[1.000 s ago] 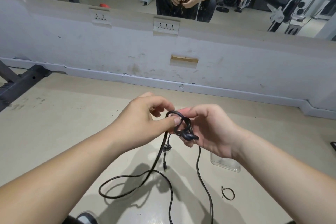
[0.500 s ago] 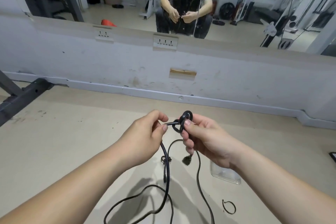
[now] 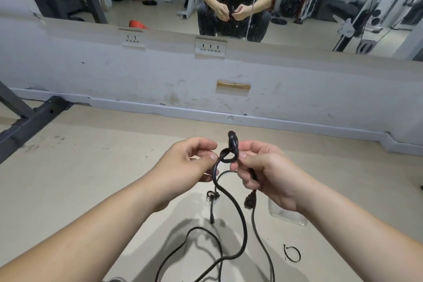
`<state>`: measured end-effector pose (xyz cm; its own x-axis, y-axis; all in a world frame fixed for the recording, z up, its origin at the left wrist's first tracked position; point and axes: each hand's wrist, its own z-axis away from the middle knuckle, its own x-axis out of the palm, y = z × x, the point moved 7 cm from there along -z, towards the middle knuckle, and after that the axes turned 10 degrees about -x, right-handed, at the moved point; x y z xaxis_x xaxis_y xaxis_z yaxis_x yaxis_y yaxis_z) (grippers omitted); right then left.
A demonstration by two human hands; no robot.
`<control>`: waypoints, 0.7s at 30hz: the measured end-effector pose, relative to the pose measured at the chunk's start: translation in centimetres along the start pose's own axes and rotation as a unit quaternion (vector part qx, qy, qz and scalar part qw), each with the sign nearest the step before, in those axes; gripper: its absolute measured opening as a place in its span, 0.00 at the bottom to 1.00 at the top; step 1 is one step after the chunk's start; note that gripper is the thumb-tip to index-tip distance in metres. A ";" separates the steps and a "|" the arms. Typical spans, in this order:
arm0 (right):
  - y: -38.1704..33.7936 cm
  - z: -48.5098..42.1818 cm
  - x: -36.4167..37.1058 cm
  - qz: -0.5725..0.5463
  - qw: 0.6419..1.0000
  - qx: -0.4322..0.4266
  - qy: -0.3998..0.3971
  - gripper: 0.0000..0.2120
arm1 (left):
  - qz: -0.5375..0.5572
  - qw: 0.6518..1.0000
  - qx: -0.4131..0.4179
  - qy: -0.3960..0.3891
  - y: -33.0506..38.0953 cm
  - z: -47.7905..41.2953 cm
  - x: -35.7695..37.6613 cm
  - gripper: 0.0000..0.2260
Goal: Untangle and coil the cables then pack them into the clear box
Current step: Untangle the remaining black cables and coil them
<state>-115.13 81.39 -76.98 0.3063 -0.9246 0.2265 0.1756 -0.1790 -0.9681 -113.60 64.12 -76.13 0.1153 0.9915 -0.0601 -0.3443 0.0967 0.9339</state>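
A thick black cable (image 3: 238,210) is tied in a knot (image 3: 229,151) held up in front of me. My left hand (image 3: 183,167) pinches the cable just left of the knot. My right hand (image 3: 265,174) grips the cable on the knot's right side, and a black plug (image 3: 250,200) hangs below that hand. The rest of the cable trails down to the floor in loose loops. A thinner black cable (image 3: 212,206) with its own small knot dangles between my hands. The clear box (image 3: 286,213) lies on the floor, partly hidden under my right wrist.
A small black tie ring (image 3: 292,253) lies on the beige floor at the right. A low grey wall (image 3: 160,71) with sockets and a mirror above it runs across ahead. A dark metal frame (image 3: 29,119) stands at the far left.
Both hands have drawn apart a little and the knot's loop has loosened, with one loop now standing up. The plug has slipped free and hangs below my right hand.
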 end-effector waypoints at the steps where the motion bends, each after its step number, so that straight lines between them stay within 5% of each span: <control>1: 0.0 -0.1 -0.2 -0.009 1.000 -0.001 0.009 0.07 | 0.015 1.000 -0.010 -0.018 -0.2 0.0 0.3 0.08; 7: 0.4 0.2 -0.5 0.141 0.989 -0.048 0.010 0.06 | 0.052 0.997 -0.005 -0.056 -0.6 0.2 1.9 0.10; 12: -0.4 0.4 0.3 0.074 0.994 -0.052 -0.061 0.18 | 0.017 0.999 0.035 0.015 0.1 0.1 1.2 0.06; 16: -0.8 0.5 0.2 0.129 0.987 -0.090 -0.030 0.10 | -0.029 0.998 0.040 0.036 0.3 0.4 0.9 0.05; 21: -1.0 0.3 0.4 0.120 0.990 -0.079 -0.014 0.12 | -0.013 0.999 0.036 0.012 0.9 0.9 1.0 0.06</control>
<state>-114.94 81.33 -75.91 0.3477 -0.9375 -0.0114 -0.0528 -0.0075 -0.9986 -112.98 65.10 -75.09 0.1014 0.9906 -0.0920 -0.2739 0.1167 0.9547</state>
